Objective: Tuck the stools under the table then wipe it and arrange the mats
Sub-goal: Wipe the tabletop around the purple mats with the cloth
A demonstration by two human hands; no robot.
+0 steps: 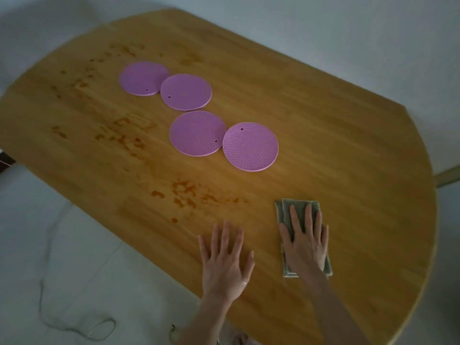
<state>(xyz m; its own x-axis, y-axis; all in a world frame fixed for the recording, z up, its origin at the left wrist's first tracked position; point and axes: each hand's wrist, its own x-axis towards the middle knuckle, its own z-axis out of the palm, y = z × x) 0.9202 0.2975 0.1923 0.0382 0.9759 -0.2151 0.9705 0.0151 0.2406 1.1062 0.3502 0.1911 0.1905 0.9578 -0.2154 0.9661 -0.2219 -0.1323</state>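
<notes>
A wooden table (336, 135) fills the head view, with reddish-brown stains (189, 192) spread over its left and near parts. Several round purple mats (250, 146) lie in the middle, in two overlapping pairs. A folded grey-green cloth (297, 205) lies near the table's front edge. My right hand (305, 242) presses flat on the cloth with straight fingers. My left hand (224, 260) rests flat on the bare wood to the left of the cloth, fingers spread. No stools are in view.
Pale floor (74, 245) surrounds the table. A thin cable (74, 329) loops on the floor at the lower left. A strip of wood (448, 175) shows past the table's right edge, and a dark object (5, 160) sits at the left edge.
</notes>
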